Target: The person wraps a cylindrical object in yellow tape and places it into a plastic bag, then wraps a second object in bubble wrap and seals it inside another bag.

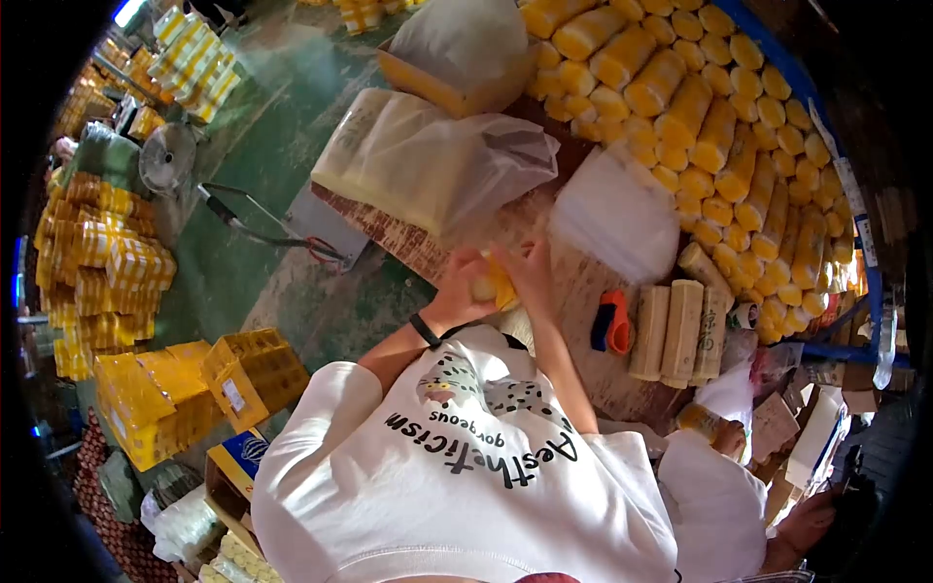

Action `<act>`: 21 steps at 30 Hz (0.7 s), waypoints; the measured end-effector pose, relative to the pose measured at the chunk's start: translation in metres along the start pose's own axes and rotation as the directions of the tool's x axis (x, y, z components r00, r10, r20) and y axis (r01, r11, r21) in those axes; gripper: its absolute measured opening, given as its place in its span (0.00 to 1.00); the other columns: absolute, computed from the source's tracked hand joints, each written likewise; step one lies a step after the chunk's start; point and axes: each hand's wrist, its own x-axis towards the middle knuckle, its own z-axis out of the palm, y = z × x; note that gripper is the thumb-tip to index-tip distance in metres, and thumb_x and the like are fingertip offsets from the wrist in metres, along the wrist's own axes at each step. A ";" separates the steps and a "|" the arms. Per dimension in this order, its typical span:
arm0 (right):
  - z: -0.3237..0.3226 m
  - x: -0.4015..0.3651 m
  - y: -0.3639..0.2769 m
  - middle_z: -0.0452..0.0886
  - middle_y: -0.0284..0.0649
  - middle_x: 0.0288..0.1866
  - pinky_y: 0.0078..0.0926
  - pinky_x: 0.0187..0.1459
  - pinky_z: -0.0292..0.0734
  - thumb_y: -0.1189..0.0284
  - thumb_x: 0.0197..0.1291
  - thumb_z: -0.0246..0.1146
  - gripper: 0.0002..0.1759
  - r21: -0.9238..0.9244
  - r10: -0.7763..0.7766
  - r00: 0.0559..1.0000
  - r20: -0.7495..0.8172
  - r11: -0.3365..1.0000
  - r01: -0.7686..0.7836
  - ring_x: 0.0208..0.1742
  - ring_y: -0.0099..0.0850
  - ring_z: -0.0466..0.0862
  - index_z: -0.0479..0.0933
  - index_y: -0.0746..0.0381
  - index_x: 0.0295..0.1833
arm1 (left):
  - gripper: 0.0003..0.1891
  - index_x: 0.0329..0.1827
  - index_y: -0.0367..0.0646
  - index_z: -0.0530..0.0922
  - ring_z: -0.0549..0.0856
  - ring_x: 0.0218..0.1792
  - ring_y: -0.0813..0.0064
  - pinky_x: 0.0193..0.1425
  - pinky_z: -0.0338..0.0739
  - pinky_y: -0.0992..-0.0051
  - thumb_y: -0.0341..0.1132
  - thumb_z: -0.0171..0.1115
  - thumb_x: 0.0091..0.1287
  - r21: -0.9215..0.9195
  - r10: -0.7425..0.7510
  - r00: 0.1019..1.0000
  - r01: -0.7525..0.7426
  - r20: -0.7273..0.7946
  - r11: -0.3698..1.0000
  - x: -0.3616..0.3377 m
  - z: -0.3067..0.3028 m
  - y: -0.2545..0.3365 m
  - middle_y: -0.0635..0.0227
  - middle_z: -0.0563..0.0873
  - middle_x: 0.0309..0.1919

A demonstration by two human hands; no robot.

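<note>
My left hand (461, 291), with a black band on its wrist, and my right hand (531, 275) are closed together around a small yellow spool (493, 288) over the wooden table (583, 291). Just above my fingers lies a big clear plastic bag (437, 165) with pale yellow contents, its loose end touching my hands. A second filled bag (457, 49) lies further back. My white printed shirt (466, 476) hides the near table edge.
A large heap of yellow spools (719, 146) fills the right. Beige tubes (671, 330) and an orange-and-blue tool (610, 323) lie right of my hands. Another person's white sleeve (714, 500) is at lower right. Yellow cartons (194, 389) and a fan (167, 155) stand on the green floor.
</note>
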 end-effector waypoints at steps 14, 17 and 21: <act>-0.066 -0.075 -0.028 0.76 0.46 0.50 0.42 0.55 0.70 0.66 0.37 0.75 0.30 -0.164 -0.600 0.747 0.285 0.737 0.655 0.52 0.48 0.74 0.74 0.62 0.49 | 0.44 0.66 0.39 0.65 0.70 0.63 0.53 0.69 0.61 0.61 0.57 0.70 0.50 0.149 0.208 0.950 -0.246 0.231 0.958 0.024 -0.026 0.011 0.55 0.68 0.64; -0.059 -0.073 -0.023 0.80 0.40 0.36 0.38 0.45 0.76 0.78 0.41 0.69 0.10 -0.148 -0.737 0.664 0.128 0.648 0.747 0.40 0.42 0.80 0.77 0.63 0.32 | 0.44 0.64 0.36 0.65 0.68 0.64 0.50 0.69 0.61 0.60 0.58 0.68 0.51 0.111 0.306 0.911 -0.347 0.277 0.931 0.026 -0.033 -0.003 0.54 0.68 0.64; -0.058 -0.076 -0.035 0.80 0.38 0.33 0.36 0.41 0.77 0.81 0.40 0.66 0.07 -0.244 -0.834 0.544 0.091 0.511 0.825 0.37 0.37 0.82 0.76 0.63 0.28 | 0.40 0.63 0.39 0.67 0.67 0.66 0.55 0.68 0.63 0.64 0.47 0.73 0.47 0.006 0.231 0.920 -0.246 0.316 0.969 0.040 -0.040 0.012 0.54 0.69 0.64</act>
